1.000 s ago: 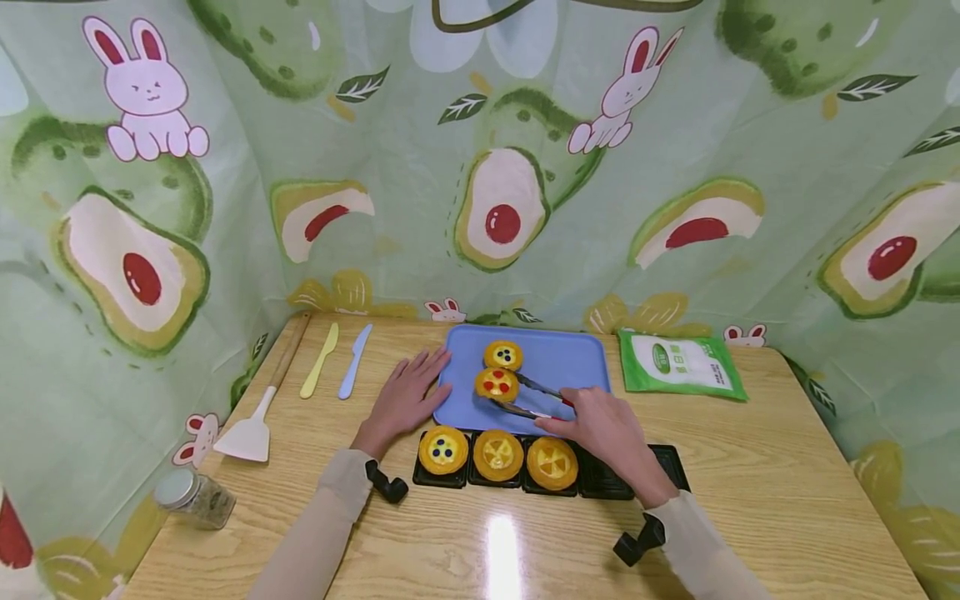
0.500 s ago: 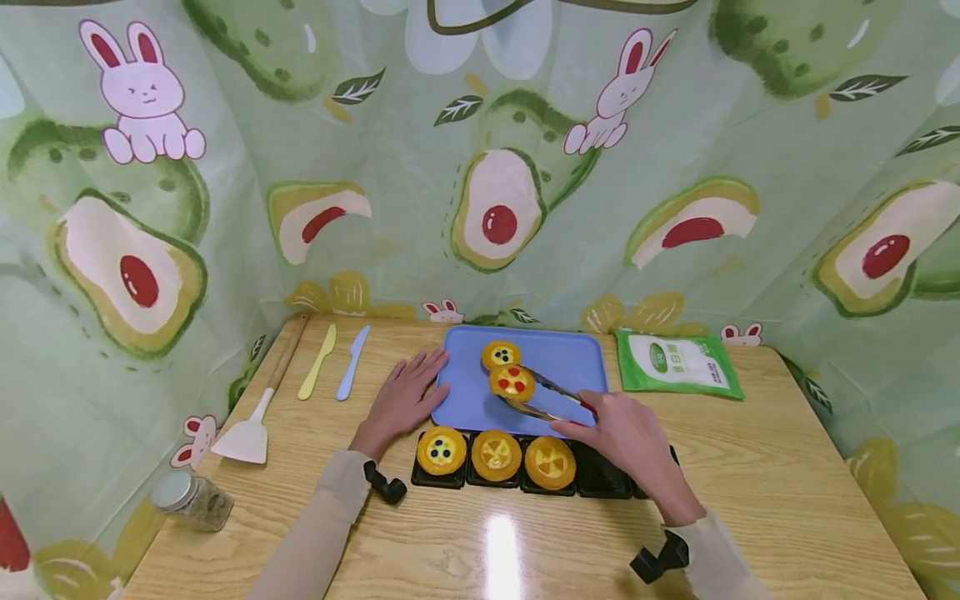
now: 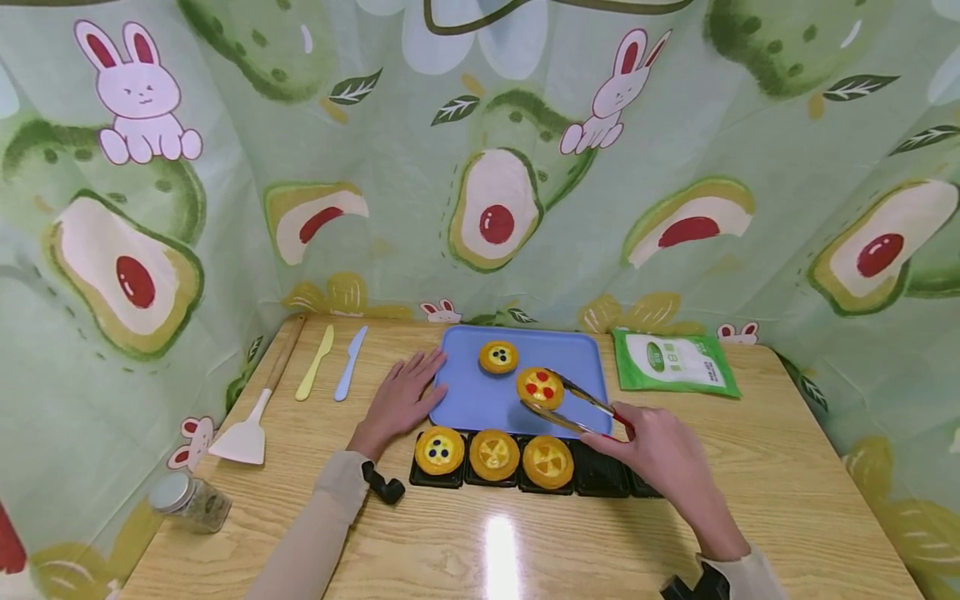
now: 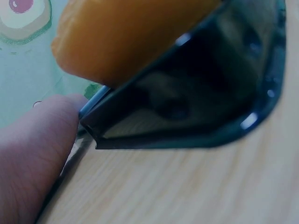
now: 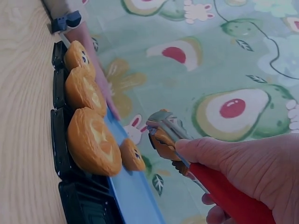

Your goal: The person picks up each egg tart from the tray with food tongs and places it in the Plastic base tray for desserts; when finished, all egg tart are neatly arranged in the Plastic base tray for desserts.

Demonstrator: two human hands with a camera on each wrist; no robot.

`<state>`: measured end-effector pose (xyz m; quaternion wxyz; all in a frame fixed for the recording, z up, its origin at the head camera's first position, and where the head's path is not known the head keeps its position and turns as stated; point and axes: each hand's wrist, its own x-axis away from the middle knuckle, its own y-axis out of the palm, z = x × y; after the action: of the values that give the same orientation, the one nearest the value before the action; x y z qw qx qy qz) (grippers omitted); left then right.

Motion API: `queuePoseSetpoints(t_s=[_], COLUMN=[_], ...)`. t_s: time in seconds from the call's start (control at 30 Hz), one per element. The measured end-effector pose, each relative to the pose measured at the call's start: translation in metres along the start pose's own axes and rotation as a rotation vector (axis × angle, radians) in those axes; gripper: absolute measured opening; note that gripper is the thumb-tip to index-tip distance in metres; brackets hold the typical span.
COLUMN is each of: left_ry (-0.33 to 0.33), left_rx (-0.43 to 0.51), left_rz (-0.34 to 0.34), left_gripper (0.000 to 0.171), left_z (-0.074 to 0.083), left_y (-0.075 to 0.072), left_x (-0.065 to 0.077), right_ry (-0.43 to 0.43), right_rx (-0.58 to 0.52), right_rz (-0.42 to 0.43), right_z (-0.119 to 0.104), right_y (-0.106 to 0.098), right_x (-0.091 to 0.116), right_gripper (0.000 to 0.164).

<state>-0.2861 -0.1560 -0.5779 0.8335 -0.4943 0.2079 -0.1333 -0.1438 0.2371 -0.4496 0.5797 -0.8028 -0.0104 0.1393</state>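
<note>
My right hand (image 3: pixel 667 454) grips red-handled tongs (image 5: pixel 229 196), whose tips clasp a tart with red toppings (image 3: pixel 540 388). The tart hangs above the right half of a blue tray (image 3: pixel 459 408). A smaller tart with dark blue dots (image 3: pixel 498 357) lies on that tray. At the tray's left edge my left hand (image 3: pixel 405 396) rests with straight fingers. Just in front stands a row of black plastic holders (image 3: pixel 600 473): a blue-dotted tart (image 3: pixel 439 451) and two tarts with yellow wedges (image 3: pixel 547 462) fill the left ones. My right forearm partly covers the rightmost holder.
A green and white packet (image 3: pixel 678 362) lies right of the tray. To the left are a yellow knife (image 3: pixel 315 362), a blue knife (image 3: pixel 351 364) and a white spatula (image 3: pixel 243 439) with a wooden handle. A lidded glass jar (image 3: pixel 191 502) is at the near left. Patterned cloth hangs behind.
My right hand has lifted the red-topped tart with the tongs and carried it right, away from the smaller blue-dotted tart. The left hand has stayed at the tray's edge.
</note>
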Motion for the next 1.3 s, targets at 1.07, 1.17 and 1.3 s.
queuePoseSetpoints(t_s=[1.07, 1.17, 1.3], left_ry=[0.001, -0.001, -0.001], left_rx=[-0.016, -0.013, -0.013], left_rz=[-0.030, -0.030, -0.026], left_gripper=[0.066, 0.066, 0.066], left_z=[-0.002, -0.001, 0.001], left_y=[-0.001, -0.001, 0.000], left_x=[-0.002, -0.001, -0.001], right_ry=[0.334, 0.363, 0.387], right_rx=[0.025, 0.019, 0.022], right_rz=[-0.160, -0.188, -0.212], right_z=[0.026, 0.027, 0.028], right_y=[-0.021, -0.018, -0.015], right_x=[0.095, 0.098, 0.101], right_gripper=[0.058, 0.059, 0.061])
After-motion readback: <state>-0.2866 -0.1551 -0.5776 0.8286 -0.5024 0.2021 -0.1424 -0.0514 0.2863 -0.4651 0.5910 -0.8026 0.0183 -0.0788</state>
